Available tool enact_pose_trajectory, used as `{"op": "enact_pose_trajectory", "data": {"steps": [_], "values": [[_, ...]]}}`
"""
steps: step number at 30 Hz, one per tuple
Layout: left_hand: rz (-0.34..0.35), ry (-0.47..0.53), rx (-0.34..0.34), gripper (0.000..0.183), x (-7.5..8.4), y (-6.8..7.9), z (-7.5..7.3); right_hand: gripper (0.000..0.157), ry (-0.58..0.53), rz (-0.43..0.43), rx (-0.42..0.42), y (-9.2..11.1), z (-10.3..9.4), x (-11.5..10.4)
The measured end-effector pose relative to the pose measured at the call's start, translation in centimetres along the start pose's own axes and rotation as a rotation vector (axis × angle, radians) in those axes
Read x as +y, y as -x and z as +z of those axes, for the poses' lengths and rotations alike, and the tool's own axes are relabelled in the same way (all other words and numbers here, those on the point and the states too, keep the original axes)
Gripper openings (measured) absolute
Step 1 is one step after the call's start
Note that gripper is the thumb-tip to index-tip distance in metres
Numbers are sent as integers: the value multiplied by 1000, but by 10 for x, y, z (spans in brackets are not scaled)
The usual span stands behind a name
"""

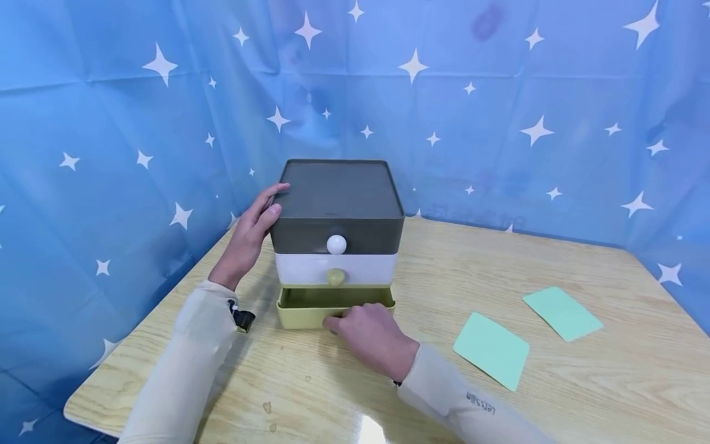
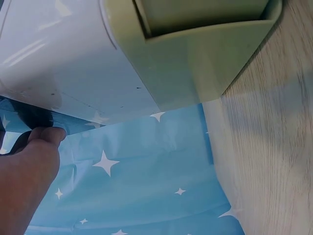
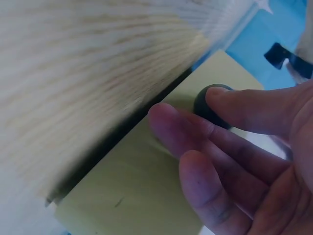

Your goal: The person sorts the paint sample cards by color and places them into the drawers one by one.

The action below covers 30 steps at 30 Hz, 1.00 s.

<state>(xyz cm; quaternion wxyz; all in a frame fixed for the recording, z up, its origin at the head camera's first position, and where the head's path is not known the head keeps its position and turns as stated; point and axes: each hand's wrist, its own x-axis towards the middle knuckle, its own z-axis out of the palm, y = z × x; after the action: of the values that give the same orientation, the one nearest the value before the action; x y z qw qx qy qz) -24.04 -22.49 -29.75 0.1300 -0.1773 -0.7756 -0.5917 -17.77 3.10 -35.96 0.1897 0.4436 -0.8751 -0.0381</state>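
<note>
A small stacked drawer box (image 1: 338, 188) has a dark grey top tier, a white middle tier and an olive-green bottom drawer (image 1: 305, 317). That bottom drawer is pulled partway out, its inside visible behind the front panel. My right hand (image 1: 373, 336) pinches the dark round knob (image 3: 201, 105) of this drawer between thumb and fingers. Against the left edge of the dark top tier rests my left hand (image 1: 246, 240), its fingers reaching onto the rim. A white knob (image 1: 336, 244) and a green knob (image 1: 335, 277) sit on the upper two drawers.
Two pale green sheets (image 1: 492, 350) lie on the wooden table (image 1: 444, 265) to the right of the box. Blue star-patterned cloth (image 1: 355, 92) hangs behind and to the left. A black device (image 1: 243, 319) is strapped at my left wrist.
</note>
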Motion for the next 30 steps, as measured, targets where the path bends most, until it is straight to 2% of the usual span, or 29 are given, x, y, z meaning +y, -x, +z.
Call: {"op": "enact_pose_trajectory", "data": {"steps": [12, 20, 30], "values": [[4, 7, 1, 51, 0, 0, 0, 31, 61, -34, 52, 11, -3, -8], [4, 4, 3, 52, 1, 0, 0, 29, 80, -60, 33, 19, -8, -15], [-1, 11, -4, 53, 0, 1, 2, 26, 94, -71, 87, 24, -8, -19]]}}
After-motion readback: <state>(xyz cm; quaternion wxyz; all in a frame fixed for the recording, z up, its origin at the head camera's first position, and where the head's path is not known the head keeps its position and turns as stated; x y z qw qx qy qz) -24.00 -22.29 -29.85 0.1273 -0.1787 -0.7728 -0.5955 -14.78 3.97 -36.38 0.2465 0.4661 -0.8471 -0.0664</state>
